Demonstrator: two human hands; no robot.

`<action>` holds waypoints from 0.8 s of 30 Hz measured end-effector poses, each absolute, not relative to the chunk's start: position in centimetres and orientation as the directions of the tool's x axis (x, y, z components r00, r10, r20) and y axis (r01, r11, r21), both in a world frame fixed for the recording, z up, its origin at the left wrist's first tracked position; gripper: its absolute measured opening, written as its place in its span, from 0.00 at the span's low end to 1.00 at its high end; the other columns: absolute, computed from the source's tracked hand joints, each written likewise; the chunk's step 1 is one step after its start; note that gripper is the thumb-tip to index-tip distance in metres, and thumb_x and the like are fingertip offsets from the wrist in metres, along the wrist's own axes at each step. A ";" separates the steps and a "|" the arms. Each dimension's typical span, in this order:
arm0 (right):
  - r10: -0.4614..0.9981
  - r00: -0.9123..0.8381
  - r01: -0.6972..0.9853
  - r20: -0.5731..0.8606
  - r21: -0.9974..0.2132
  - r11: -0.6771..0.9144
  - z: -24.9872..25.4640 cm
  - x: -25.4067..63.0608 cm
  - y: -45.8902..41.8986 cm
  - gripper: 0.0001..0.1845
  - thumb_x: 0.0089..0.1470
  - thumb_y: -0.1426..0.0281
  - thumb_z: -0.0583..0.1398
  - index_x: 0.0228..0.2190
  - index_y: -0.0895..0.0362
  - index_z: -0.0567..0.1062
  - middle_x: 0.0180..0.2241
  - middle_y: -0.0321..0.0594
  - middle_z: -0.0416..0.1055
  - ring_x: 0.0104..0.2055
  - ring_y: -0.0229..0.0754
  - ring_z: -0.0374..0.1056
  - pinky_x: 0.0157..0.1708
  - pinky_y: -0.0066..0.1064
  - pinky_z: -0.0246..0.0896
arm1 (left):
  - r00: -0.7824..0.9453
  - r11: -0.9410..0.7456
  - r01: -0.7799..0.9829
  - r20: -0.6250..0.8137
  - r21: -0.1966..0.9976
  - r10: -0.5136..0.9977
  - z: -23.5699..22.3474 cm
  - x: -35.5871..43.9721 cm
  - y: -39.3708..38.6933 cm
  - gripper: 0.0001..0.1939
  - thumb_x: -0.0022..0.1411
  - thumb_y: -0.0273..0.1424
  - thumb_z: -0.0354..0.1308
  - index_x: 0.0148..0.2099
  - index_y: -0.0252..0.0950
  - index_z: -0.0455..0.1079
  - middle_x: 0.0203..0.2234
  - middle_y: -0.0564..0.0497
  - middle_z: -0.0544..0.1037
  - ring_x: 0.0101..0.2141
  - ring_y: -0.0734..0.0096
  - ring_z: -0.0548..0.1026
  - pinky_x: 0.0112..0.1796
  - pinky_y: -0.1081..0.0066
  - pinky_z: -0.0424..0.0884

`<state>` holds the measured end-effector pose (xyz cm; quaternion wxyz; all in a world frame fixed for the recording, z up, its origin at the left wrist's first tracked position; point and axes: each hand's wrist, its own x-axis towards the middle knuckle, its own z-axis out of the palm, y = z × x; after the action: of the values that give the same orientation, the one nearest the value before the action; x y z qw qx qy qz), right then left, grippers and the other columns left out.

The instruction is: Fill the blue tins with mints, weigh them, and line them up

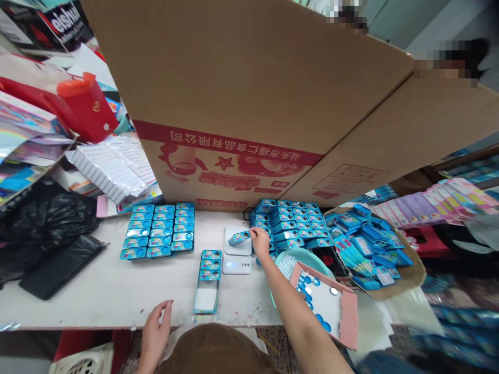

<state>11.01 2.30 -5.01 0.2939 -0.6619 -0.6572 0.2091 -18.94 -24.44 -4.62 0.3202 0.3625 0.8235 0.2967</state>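
Observation:
My right hand point(260, 242) pinches the end of a small blue box point(239, 238) on or just above the plate of a white digital scale point(237, 267); I cannot tell if the box touches it. Left of the scale lies a long blue display tray point(206, 299), with several small boxes point(211, 263) at its far end and a bare white part at its near end. My left hand point(156, 328) is at the table's front edge, fingers stretched out, holding nothing. Stacked blue boxes point(296, 224) stand just beyond my right hand.
A large cardboard carton point(234, 93) walls off the back. Rows of blue boxes point(160, 232) stand at left, beside black bags point(58, 265). At right are a teal bowl point(307, 254) with white beads, a pink tray point(348, 327) with blue discs, and a carton point(415, 270) of jumbled blue boxes.

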 end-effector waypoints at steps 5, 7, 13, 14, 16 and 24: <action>0.991 0.078 0.709 0.111 -0.705 0.023 -4.8 11.1 1.9 0.12 0.51 0.66 0.55 0.28 0.57 0.77 0.31 0.44 0.75 0.35 0.44 0.67 0.39 0.32 0.60 | -0.529 0.545 0.422 -0.292 0.725 0.797 -4.9 -19.1 -24.8 0.26 0.51 0.52 0.47 0.37 0.38 0.73 0.37 0.46 0.79 0.38 0.59 0.75 0.40 0.63 0.71; 0.989 0.095 0.689 0.111 -0.725 0.015 -4.6 11.0 1.7 0.12 0.51 0.66 0.55 0.28 0.57 0.77 0.31 0.44 0.75 0.35 0.44 0.68 0.40 0.32 0.61 | -0.503 0.496 0.462 -0.243 0.735 0.829 -4.7 -19.1 -24.7 0.25 0.53 0.52 0.47 0.36 0.38 0.72 0.36 0.46 0.79 0.39 0.59 0.75 0.43 0.62 0.70; 0.966 0.237 0.601 0.098 -0.797 -0.067 -4.0 12.1 -1.3 0.16 0.52 0.64 0.53 0.33 0.58 0.77 0.35 0.45 0.75 0.36 0.43 0.70 0.40 0.32 0.63 | -0.145 0.079 0.664 0.024 0.743 0.989 -2.1 -15.8 -18.1 0.16 0.60 0.43 0.49 0.39 0.39 0.71 0.36 0.47 0.76 0.42 0.61 0.72 0.46 0.61 0.67; 0.958 0.273 0.582 0.089 -0.808 -0.091 -3.9 12.5 -2.4 0.17 0.53 0.63 0.52 0.34 0.59 0.77 0.35 0.46 0.75 0.35 0.43 0.70 0.39 0.32 0.64 | -0.054 -0.012 0.679 0.066 0.734 0.996 -1.6 -14.5 -15.9 0.15 0.61 0.41 0.49 0.40 0.39 0.71 0.37 0.47 0.76 0.43 0.62 0.71 0.47 0.61 0.66; 0.938 0.340 0.549 0.068 -0.824 -0.139 -3.9 13.5 -5.2 0.18 0.53 0.62 0.52 0.34 0.60 0.77 0.35 0.48 0.76 0.35 0.44 0.71 0.38 0.32 0.65 | 0.115 -0.167 0.695 0.121 0.699 0.986 -0.7 -11.3 -11.1 0.13 0.62 0.38 0.48 0.43 0.38 0.69 0.39 0.46 0.75 0.45 0.62 0.70 0.48 0.60 0.65; 0.855 0.500 0.397 -0.138 -0.841 -0.368 -5.6 15.2 -19.5 0.20 0.50 0.58 0.54 0.33 0.60 0.77 0.31 0.47 0.77 0.33 0.46 0.72 0.36 0.35 0.66 | 0.267 -0.184 0.882 -0.139 0.433 0.954 -2.5 -1.2 1.6 0.27 0.52 0.30 0.61 0.54 0.30 0.60 0.52 0.35 0.66 0.54 0.52 0.61 0.51 0.57 0.58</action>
<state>15.21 -19.50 -5.58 0.3903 -0.7731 -0.4046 0.2936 -1.20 1.59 -2.50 0.2195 0.7650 0.6000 0.0814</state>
